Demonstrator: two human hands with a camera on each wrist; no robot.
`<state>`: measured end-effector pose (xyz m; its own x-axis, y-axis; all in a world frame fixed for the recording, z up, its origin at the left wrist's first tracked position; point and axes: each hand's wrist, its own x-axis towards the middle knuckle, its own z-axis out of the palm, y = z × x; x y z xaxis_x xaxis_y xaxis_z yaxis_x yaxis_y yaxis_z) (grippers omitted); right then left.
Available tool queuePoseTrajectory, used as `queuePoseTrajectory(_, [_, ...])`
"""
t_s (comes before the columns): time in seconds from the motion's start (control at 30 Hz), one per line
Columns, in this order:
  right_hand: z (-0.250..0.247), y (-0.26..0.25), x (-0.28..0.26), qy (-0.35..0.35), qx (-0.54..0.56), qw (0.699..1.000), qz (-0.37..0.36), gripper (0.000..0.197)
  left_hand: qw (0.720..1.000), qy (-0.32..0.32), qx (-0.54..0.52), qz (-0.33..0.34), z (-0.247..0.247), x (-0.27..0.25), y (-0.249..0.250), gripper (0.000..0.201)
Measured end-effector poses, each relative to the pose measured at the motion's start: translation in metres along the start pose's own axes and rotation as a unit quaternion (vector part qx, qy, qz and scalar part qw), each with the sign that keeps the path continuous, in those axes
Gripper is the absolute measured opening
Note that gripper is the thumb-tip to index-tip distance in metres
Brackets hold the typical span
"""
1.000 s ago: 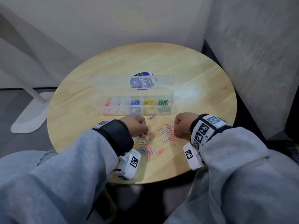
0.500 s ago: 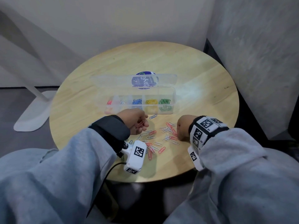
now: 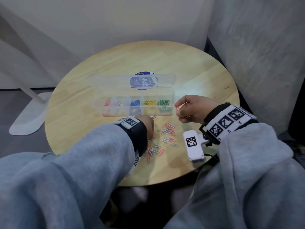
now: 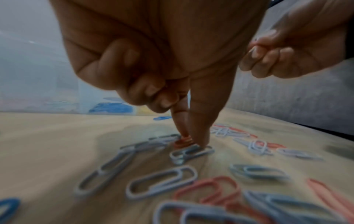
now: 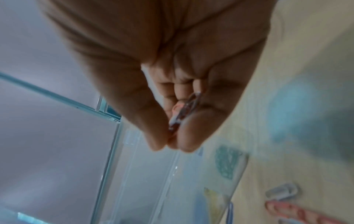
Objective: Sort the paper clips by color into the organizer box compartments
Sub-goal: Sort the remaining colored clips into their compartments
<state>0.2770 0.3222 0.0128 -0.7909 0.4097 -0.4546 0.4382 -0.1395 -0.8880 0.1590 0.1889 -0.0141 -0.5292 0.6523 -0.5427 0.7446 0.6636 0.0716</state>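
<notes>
The clear organizer box point(image 3: 172, 103) stands open mid-table and holds red point(image 3: 107, 104), white point(image 3: 121, 103), blue point(image 3: 135, 102), yellow point(image 3: 150, 102) and green clips point(image 3: 164, 102) in separate compartments. Loose red and white paper clips point(image 3: 166, 134) lie in front of it. My left hand point(image 3: 149, 125) is down on that pile. Thumb and index tips point(image 4: 199, 136) pinch a red clip point(image 4: 182, 141) against the table. My right hand point(image 3: 179, 109) is raised by the box's right end. It pinches a small bunch of red and white clips point(image 5: 184, 110) between thumb and fingers.
The box's lid point(image 3: 115, 80) lies open behind it, over a blue round sticker point(image 3: 143, 80). A single blue clip point(image 3: 153, 117) sits just in front of the box. The round wooden table point(image 3: 198, 71) stands against grey walls on the right and at the back.
My right hand has lifted off the table with its clips and moved up to the box's right end. My left hand has dropped back onto the pile.
</notes>
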Motion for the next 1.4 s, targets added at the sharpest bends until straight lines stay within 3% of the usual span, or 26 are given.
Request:
queuePoseTrajectory(0.13, [0.005,0.0,0.002,-0.025,0.05,0.998,0.007,0.03,1.0,-0.01,-0.019,-0.014,0.006,0.0,-0.004,0.026])
queuePoseTrajectory(0.23, [0.009,0.002,0.004,-0.01,0.061,0.998,0.03,0.033,0.999,-0.012,-0.04,-0.02,0.007,-0.003,-0.011,0.014])
queuePoseTrajectory(0.27, [0.011,0.002,0.004,-0.007,0.063,0.997,0.036,0.033,0.998,-0.009,-0.065,-0.021,0.006,-0.005,-0.014,0.007])
queuePoseTrajectory(0.33, [0.015,0.003,0.005,-0.003,0.056,0.997,0.048,0.031,0.985,-0.01,-0.171,-0.028,0.004,-0.007,-0.021,0.014])
queuePoseTrajectory(0.47, [0.018,0.005,0.009,-0.001,-0.028,0.997,0.072,0.026,0.881,-0.07,-0.465,-0.063,-0.006,-0.015,-0.026,0.026])
queuePoseTrajectory(0.53, [0.018,0.007,0.011,0.003,-0.137,0.989,0.064,0.022,0.829,-0.073,-0.548,-0.079,-0.011,-0.021,-0.032,0.033])
queuePoseTrajectory(0.6, [0.019,0.01,0.01,0.011,-0.267,0.962,0.057,0.02,0.776,-0.063,-0.624,-0.067,-0.013,-0.023,-0.042,0.037])
queuePoseTrajectory(0.67, [0.022,0.012,0.008,0.023,-0.339,0.939,0.061,0.024,0.752,-0.053,-0.654,-0.06,-0.015,-0.026,-0.047,0.03])
queuePoseTrajectory(0.7, [0.024,0.012,0.007,0.023,-0.354,0.932,0.069,0.027,0.762,-0.046,-0.643,-0.059,-0.015,-0.027,-0.047,0.027])
queuePoseTrajectory(0.77, [0.029,0.014,0.006,0.017,-0.407,0.909,0.083,0.036,0.819,-0.032,-0.571,-0.049,-0.015,-0.027,-0.044,0.028])
queuePoseTrajectory(0.87, [0.036,0.016,0.006,0.018,-0.494,0.865,0.087,0.052,0.923,-0.027,-0.383,0.004,-0.009,-0.025,-0.039,0.027])
queuePoseTrajectory(0.97, [0.038,0.018,0.011,-0.002,-0.523,0.848,0.082,0.055,0.984,-0.033,-0.173,0.039,0.001,-0.028,-0.033,0.028])
queuePoseTrajectory(1.07, [0.04,0.018,0.015,-0.009,-0.545,0.835,0.074,0.05,0.998,-0.046,-0.035,0.04,0.011,-0.031,-0.027,0.041])
queuePoseTrajectory(1.2, [0.041,0.019,0.017,-0.007,-0.552,0.832,0.055,0.042,0.998,-0.047,0.019,0.027,0.019,-0.031,-0.024,0.058])
queuePoseTrajectory(1.4, [0.04,0.021,0.022,-0.019,-0.563,0.825,0.042,0.028,0.998,-0.019,0.04,0.039,0.023,-0.032,-0.019,0.034])
